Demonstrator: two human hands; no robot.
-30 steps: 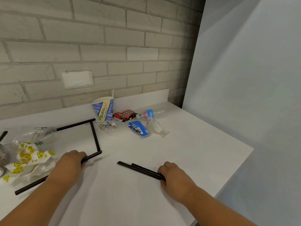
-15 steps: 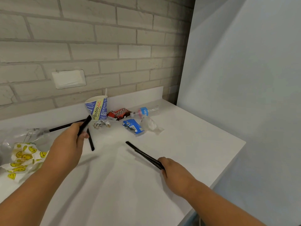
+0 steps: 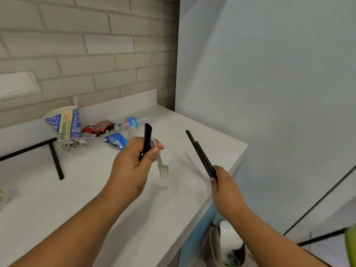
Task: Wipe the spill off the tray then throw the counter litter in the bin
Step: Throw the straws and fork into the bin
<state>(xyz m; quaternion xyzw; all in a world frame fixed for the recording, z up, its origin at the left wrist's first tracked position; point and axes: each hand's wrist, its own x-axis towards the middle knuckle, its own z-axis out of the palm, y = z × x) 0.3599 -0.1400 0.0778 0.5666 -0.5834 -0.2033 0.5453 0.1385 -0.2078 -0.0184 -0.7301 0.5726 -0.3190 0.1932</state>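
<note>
The counter [image 3: 96, 189] was white, the brick wall [image 3: 96, 54] pale beige. The paper cup [image 3: 65, 123] bore blue, yellow and white panels with lettering. The wrapper [image 3: 100, 127] was red, the packet [image 3: 115, 141] blue, the foil [image 3: 74, 143] silver, the sticks [image 3: 201, 157] black.

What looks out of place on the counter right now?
Litter sits by the brick wall: a paper cup tipped over, a plastic bottle lying flat, a red wrapper, a blue wrapper, crumpled foil. Two black sticks lie askew at left.

Blurry bin [image 3: 214, 247], its base beyond the bottom edge.
</note>
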